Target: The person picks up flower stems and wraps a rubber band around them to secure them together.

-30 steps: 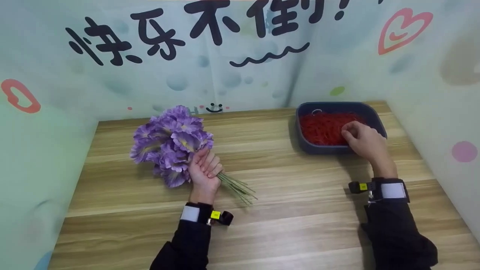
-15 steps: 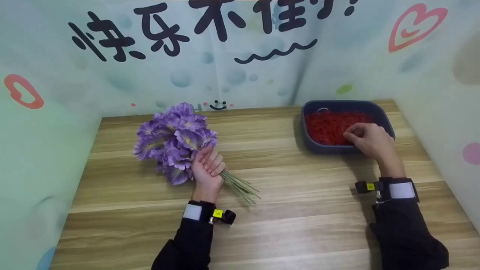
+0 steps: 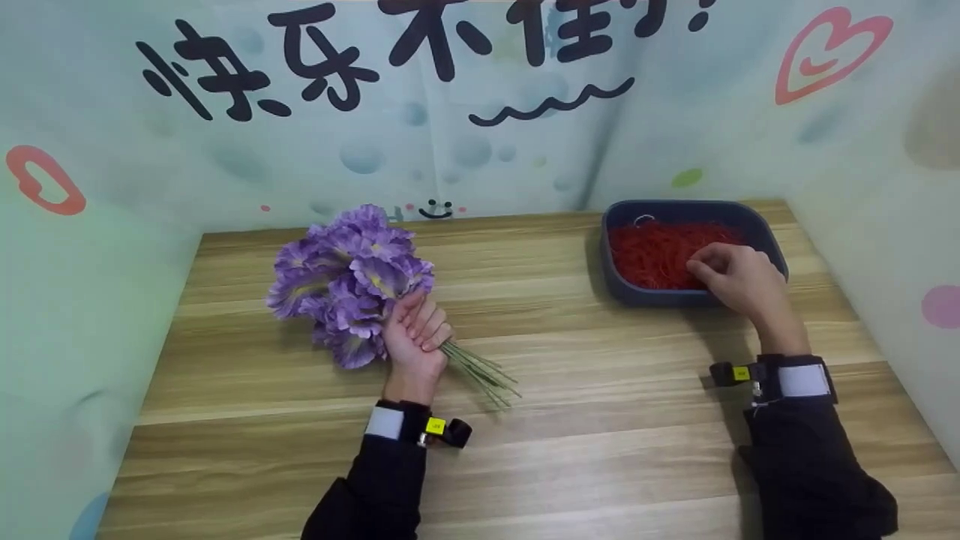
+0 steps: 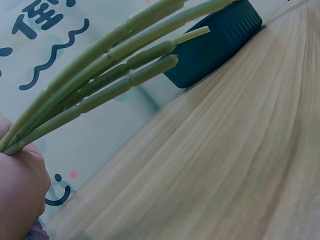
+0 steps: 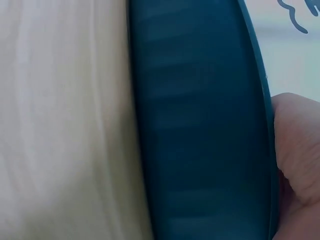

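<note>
Two arms [image 3: 814,457] out: your left hand [image 3: 416,337] grips purple flowers [image 3: 345,277] by green stems [image 3: 480,373]; your right hand [image 3: 742,281] bends over red strands [image 3: 649,255] in navy tub [image 3: 637,294], can't tell if pinching.

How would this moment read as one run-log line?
left hand: grips stems of purple flowers | right hand: over blue bin of red strands | right-hand contents: unclear

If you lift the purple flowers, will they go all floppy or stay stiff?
The stems will probably stay fairly stiff, since they stick out nearly straight past the left hand. The purple flowers may wobble and squash easily, because their petals look thin and ruffled. Everything might tip toward the flowers, which look much bulkier than the stems.
</note>
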Demonstrator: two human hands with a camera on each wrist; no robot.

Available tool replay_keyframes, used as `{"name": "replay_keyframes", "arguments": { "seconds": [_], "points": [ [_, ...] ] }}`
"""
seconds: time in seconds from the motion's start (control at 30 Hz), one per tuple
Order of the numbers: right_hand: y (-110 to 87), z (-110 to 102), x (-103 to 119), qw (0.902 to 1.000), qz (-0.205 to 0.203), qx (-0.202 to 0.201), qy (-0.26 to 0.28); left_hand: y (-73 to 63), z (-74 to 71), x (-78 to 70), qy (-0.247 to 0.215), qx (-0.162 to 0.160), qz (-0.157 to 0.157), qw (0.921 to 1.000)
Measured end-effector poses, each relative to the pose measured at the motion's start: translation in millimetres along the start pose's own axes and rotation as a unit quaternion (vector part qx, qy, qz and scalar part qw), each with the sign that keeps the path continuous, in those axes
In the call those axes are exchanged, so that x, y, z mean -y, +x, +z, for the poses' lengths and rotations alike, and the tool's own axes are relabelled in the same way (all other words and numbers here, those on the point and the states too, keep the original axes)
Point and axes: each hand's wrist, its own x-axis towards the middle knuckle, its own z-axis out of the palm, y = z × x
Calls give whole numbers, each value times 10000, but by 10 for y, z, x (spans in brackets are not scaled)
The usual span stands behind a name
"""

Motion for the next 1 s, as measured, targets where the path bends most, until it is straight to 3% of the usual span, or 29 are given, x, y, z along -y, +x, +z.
{"name": "replay_keyframes", "arguments": {
  "seconds": [0.17, 0.47, 0.73, 1.0],
  "points": [
    [-31, -74, 30, 9986, -194, -342, 345, 5, -9, 0, -17, 24, 26, 10000],
    [-52, -141, 37, 9945, -136, -830, 627, 12, -20, -4, 104, -31, 114, 9999],
    [-101, -191, 123, 9811, -464, -1635, 923, 8, -26, -4, 124, -114, 143, 9998],
    [-139, -228, 214, 9780, -514, -1724, 1059, 9, -26, -1, 102, -117, 143, 9998]
  ]
}}
